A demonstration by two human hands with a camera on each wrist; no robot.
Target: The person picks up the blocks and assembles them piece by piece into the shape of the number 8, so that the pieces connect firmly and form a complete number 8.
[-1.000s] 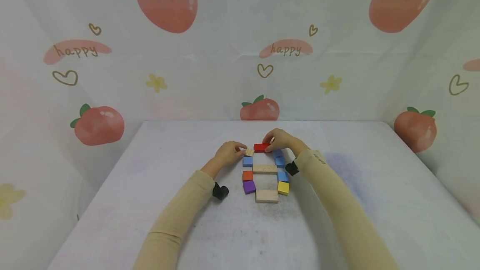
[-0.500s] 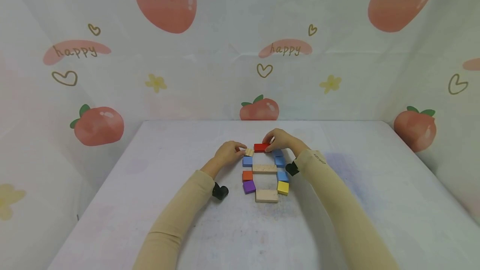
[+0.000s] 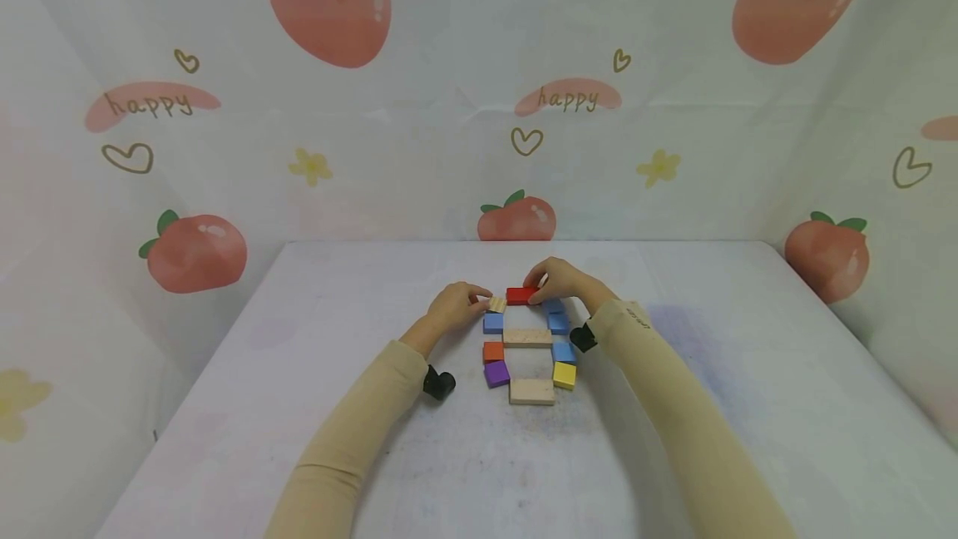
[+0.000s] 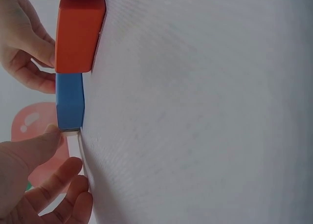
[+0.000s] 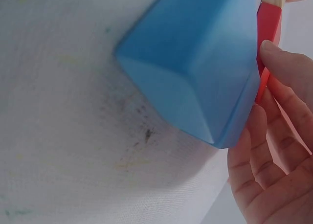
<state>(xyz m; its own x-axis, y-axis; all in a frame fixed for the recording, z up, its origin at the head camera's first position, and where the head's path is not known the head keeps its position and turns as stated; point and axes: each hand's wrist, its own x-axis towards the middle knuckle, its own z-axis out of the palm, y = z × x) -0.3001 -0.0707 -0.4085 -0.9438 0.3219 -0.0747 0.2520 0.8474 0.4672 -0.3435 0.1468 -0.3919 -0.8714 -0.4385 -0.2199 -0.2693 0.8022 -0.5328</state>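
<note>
In the head view, my left hand (image 3: 452, 306) is at the back left of a ring of blocks, thumb and index finger at the edges of a small plain wooden block (image 3: 497, 304). Most of that block hides behind a blue block (image 4: 70, 101) in the left wrist view, where my thumb meets its edge. My right hand (image 3: 563, 279) pinches the right end of a red block (image 3: 520, 296), which lies at the back of the ring. In the right wrist view the thumb presses on the red block's face, and a large blue block (image 5: 195, 62) stands close to the camera.
Two blue blocks (image 3: 558, 323) (image 3: 564, 353) and a yellow block (image 3: 565, 375) line the ring's right side. Orange (image 3: 493, 351) and purple blocks (image 3: 497, 373) line its left. Long wooden blocks (image 3: 527, 338) (image 3: 532, 392) lie across the middle and front. The white table (image 3: 479, 472) meets a printed curtain.
</note>
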